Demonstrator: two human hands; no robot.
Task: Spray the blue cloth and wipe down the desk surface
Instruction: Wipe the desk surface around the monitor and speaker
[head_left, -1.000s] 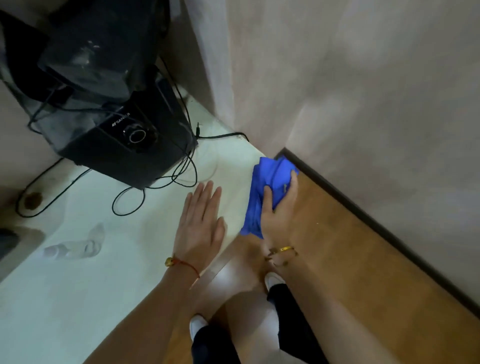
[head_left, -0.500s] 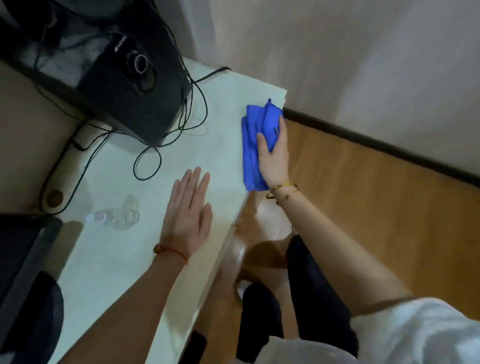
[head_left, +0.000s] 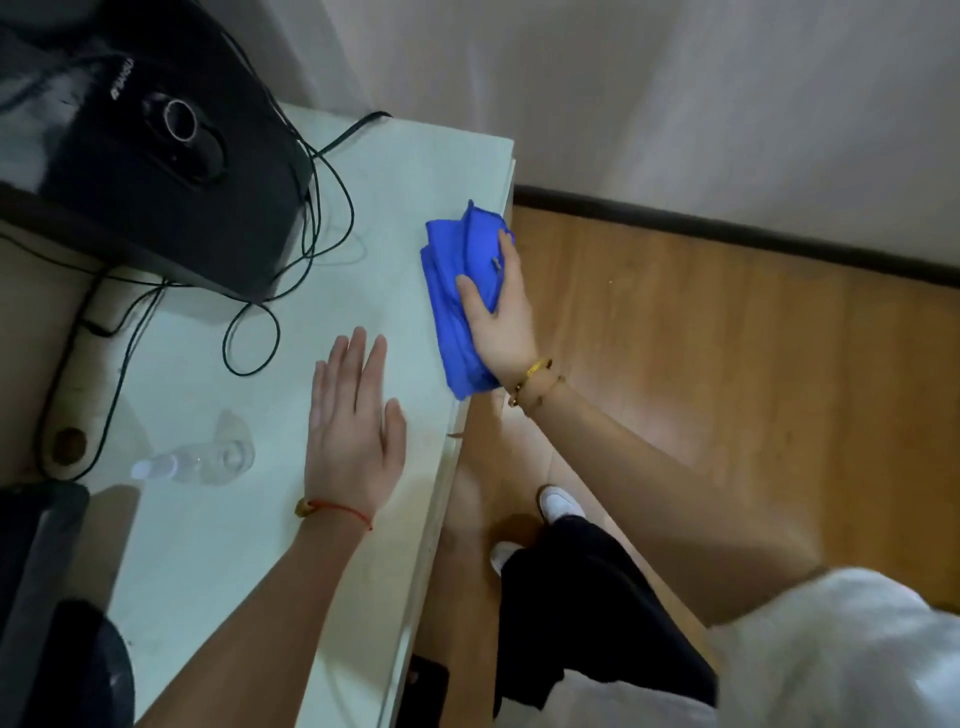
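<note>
The folded blue cloth (head_left: 451, 291) lies on the pale green desk (head_left: 218, 545), along its right edge a little short of the far corner. My right hand (head_left: 501, 317) grips it from the edge side, thumb spread on top and fingers along the rim. My left hand (head_left: 353, 431) rests flat on the desk, fingers straight, left of the cloth and nearer to me. A clear spray bottle (head_left: 197, 462) lies on its side on the desk, left of my left hand.
A black speaker (head_left: 156, 171) with loose black cables (head_left: 291, 291) fills the desk's far left. A dark object (head_left: 41, 597) sits at the near left. Wooden floor (head_left: 727, 364) and a wall lie right of the desk; my legs stand by its edge.
My right hand has slid the blue cloth along the right edge, away from the far corner toward me. My left hand stays flat on the desk. The view has swung.
</note>
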